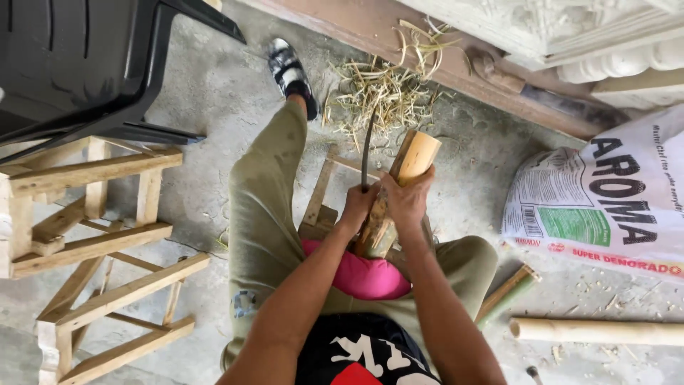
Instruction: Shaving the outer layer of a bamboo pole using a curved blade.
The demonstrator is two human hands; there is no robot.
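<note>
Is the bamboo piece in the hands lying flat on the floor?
No, the bamboo piece stands tilted upright between the knees, gripped by the right hand, while the left hand holds a curved blade beside it.

You are seated over a rough grey concrete floor (206, 93), dusty and littered with small chips at near right. At far left stands a black plastic chair (78, 64). Below it, at left, lie two unfinished wooden frames (92, 235) of pale slats, one resting against the other. Along the far edge runs a brown timber beam (427, 64), with carved white moulding (584, 36) stacked behind it at far right. A heap of dry straw-coloured shavings (385, 93) sits against the beam. At right a printed white sack (605, 207) lies on the floor. Light is even, soft daylight, without hard shadows.
</note>
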